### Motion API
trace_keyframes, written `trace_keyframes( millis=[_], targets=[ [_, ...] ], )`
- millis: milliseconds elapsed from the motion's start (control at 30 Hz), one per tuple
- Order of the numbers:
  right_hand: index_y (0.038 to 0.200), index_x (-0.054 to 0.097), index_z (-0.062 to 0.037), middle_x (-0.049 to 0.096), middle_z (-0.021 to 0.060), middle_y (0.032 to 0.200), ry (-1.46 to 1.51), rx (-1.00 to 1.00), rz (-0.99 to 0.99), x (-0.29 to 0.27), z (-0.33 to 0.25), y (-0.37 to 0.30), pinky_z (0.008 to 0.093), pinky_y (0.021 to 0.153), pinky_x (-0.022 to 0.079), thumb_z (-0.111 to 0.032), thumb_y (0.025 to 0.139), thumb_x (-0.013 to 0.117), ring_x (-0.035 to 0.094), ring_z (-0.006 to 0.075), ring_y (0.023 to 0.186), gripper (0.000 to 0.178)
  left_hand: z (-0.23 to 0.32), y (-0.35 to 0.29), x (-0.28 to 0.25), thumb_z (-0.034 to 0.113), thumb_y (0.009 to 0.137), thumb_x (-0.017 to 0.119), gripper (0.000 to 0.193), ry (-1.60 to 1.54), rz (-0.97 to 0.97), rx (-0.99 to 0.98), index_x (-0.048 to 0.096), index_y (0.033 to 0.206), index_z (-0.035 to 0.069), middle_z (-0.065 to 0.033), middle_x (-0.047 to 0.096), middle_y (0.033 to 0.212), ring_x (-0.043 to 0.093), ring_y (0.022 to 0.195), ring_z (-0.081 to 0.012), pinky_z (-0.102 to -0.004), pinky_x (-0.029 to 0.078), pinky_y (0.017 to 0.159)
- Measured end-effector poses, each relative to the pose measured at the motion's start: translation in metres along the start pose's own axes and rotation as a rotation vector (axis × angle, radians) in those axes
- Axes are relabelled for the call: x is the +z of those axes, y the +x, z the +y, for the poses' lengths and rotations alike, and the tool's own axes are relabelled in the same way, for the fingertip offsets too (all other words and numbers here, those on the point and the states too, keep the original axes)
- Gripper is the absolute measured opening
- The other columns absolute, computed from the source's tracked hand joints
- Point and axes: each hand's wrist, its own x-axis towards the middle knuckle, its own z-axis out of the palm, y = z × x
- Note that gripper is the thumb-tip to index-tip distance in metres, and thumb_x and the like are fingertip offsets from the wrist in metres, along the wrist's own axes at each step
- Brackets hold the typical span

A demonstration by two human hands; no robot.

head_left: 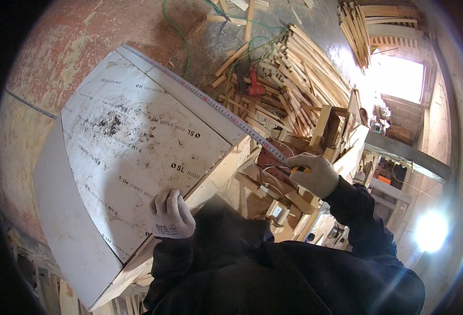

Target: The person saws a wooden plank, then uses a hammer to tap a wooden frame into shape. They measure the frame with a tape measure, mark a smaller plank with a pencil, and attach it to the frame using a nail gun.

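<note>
My right hand [315,174], in a pale work glove, is closed around a tape measure [301,169]; only a little of its yellow and black case shows between the fingers. From it the pale blade [210,100] runs out up and to the left, along the far edge of a white film-covered panel [132,152], to the panel's far corner. The film bears repeated dark print and dirty smudges. My left hand [171,214], gloved too, rests on the panel beside its near edge, its bent fingers apart and holding nothing.
Behind the panel a large heap of wooden strips [315,63] lies on the floor, with a red power tool [255,84] at its side. A green cord [185,47] trails over the floor. Wood offcuts [300,202] and a hammer [277,215] lie close to my right forearm.
</note>
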Motion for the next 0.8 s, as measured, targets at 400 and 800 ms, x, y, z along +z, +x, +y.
trace_keyframes(
  millis=[400, 800],
  targets=[
    [0.113, 0.070, -0.0030, 0.067, 0.0143, 0.104, 0.003, 0.057, -0.032, 0.005, 0.006, -0.001, 0.0340, 0.082, 0.055, -0.024, 0.085, 0.069, 0.068, 0.0225, 0.092, 0.035, 0.003, 0.001, -0.002, 0.004, 0.089, 0.058, 0.016, 0.016, 0.009, -0.014, 0.061, 0.104, 0.001, -0.0150, 0.061, 0.107, 0.058, 0.091, -0.0356, -0.0456, 0.048, 0.079],
    [0.114, 0.070, -0.0022, 0.067, 0.0143, 0.104, -0.013, 0.085, -0.042, 0.010, 0.012, 0.001, 0.0346, 0.084, 0.054, -0.027, 0.085, 0.069, 0.068, 0.0234, 0.092, 0.038, 0.000, -0.001, 0.001, 0.004, 0.089, 0.058, 0.017, -0.001, 0.011, 0.007, 0.060, 0.106, 0.001, -0.0153, 0.061, 0.106, 0.059, 0.091, -0.0349, -0.0461, 0.048, 0.080]
  ],
)
